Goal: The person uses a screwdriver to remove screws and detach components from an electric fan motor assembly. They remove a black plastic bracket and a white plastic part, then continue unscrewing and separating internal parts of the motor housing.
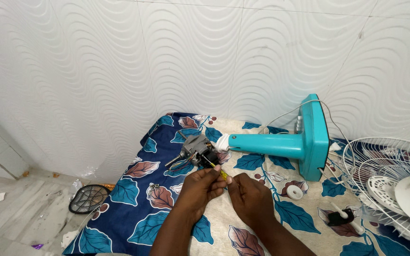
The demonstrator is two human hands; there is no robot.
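The fan motor (196, 150), stripped of its housing and blades, lies on the leaf-patterned cloth (134, 194) at the narrow end of the turquoise fan stand (281, 144), which is tipped on its side with its square base toward the wall; loose wires trail from the motor. Just in front of it the left hand (204, 186) and the right hand (248, 195) meet, both curled closed around a small screwdriver with a yellow handle (223, 174), its dark shaft pointing at the motor. Judging from this, dismantling looks well along: the wire grille (385, 161) and the white blades (395, 189) sit apart at the right, and a white round cap (294, 191) and a small black part (340, 218) lie loose on the cloth. The motor itself appears to be what remains in hand. A black mesh object (88, 198) lies on the floor to the left.
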